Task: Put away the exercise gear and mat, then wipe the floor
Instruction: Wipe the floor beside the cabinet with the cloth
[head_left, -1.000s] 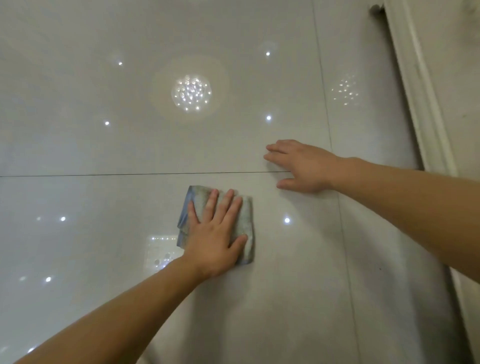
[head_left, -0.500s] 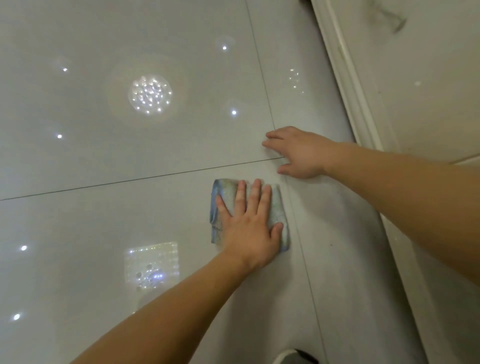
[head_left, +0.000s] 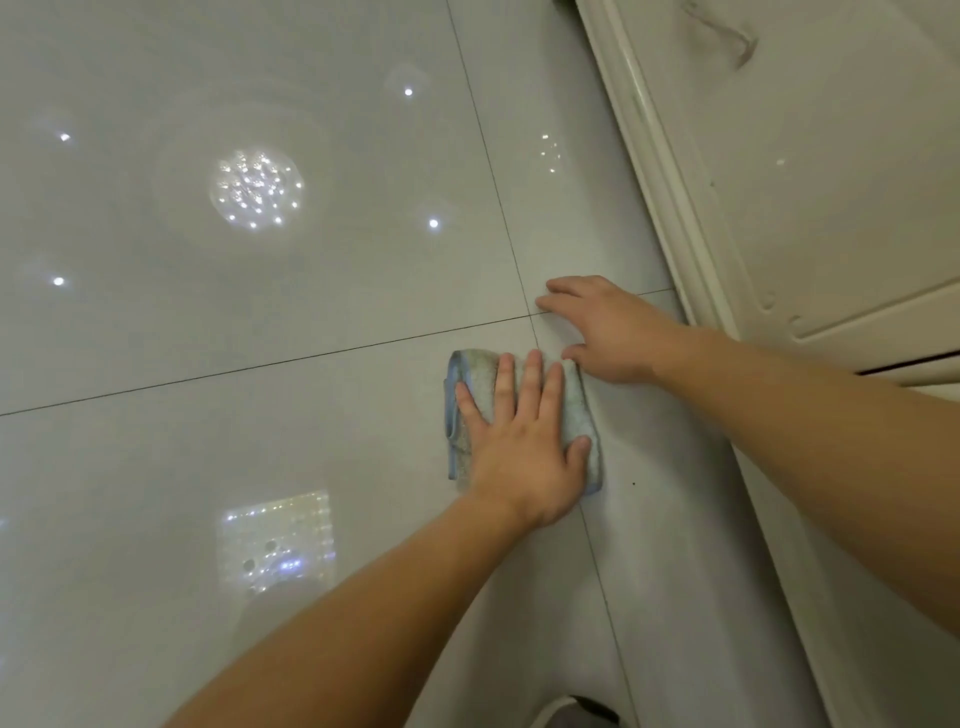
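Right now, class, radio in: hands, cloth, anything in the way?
Left hand flat on cloth, pressing it to floor. Right hand open, braced on floor. Wall trim close on right.

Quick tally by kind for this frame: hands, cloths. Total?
Hands: 2 (left hand, right hand)
Cloths: 1 (cloth, under the left hand)
Total: 3

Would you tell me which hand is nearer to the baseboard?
Right. The right hand rests on the floor beside the baseboard; the left hand presses the cloth farther out.
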